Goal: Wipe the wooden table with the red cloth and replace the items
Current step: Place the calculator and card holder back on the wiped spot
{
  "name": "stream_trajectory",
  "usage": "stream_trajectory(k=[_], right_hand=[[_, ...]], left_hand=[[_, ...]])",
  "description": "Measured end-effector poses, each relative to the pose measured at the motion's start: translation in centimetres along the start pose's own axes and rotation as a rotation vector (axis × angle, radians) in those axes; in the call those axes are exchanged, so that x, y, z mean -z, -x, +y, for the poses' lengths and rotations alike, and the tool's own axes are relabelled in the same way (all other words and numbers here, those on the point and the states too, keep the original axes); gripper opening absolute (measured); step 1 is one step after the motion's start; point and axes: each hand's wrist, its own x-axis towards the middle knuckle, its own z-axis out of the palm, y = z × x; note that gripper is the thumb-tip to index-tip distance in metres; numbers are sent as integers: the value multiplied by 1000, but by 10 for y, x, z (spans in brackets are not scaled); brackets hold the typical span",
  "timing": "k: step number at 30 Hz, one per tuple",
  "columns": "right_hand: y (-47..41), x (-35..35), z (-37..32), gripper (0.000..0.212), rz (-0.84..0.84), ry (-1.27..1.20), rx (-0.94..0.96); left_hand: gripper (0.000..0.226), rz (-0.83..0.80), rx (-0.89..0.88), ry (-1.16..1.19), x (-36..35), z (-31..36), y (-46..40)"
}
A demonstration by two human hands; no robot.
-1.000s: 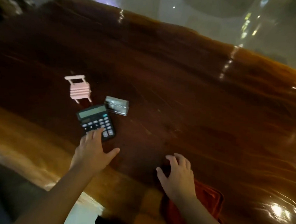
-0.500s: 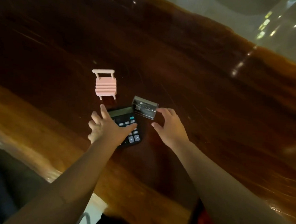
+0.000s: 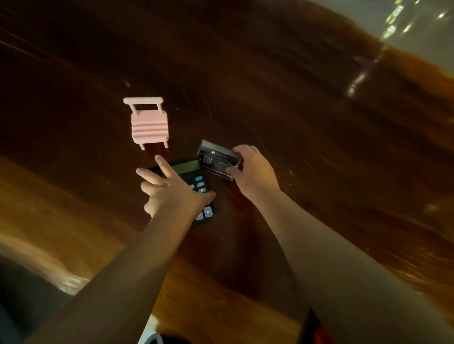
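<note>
The table point(image 3: 290, 101) is a broad slab of dark, glossy wood with long streaked grain, paler and orange-brown along the near edge and toward the far right; its far edge runs diagonally from upper middle to right. Three small items sit close together on it, left of centre.

One calculator point(image 3: 193, 188), black, flat and rectangular, lies with its long axis running from upper left to lower right; its grey display is at the far end and its rounded keys toward the person. The left hand point(image 3: 171, 192) rests on top of it with fingers spread and thumb out to the right, covering most of the keypad; it presses flat and does not wrap the calculator.

One clear plastic box point(image 3: 217, 159), small and oblong with dark contents, lies just beyond the calculator's far right corner, its long axis slanting from upper left down to the right. The right hand point(image 3: 255, 170) grips its right end, fingers over the far side and thumb on the near side.

One pink toy chair point(image 3: 149, 121), with a ribbed seat and a rounded top rail, stands just left of the box, apart from both hands, its back away from the person.

A sliver of the red cloth point(image 3: 317, 339) shows at the bottom edge, under the right forearm, near the table's front edge; its shape cannot be told.
</note>
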Motion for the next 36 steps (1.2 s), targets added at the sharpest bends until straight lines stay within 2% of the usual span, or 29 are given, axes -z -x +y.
stream_trajectory(k=[6, 10, 16, 20, 27, 36], right_hand=[[21, 17, 16, 36, 47, -75, -39], [50, 42, 46, 34, 74, -116, -82], [106, 96, 116, 38, 167, -189, -219], [159, 139, 176, 43, 241, -230, -355], [268, 203, 281, 40, 405, -262, -552], [392, 248, 395, 38, 544, -242, -778]], left_hand=[[159, -10, 12, -23, 5, 16, 8], [150, -36, -51, 40, 6, 23, 20], [144, -79, -185, -3, -3, 86, 78], [145, -121, -342, -44, -24, 141, 130], [151, -153, -620, -174, -78, 239, 226], [154, -237, -981, -371, -152, 339, 365]])
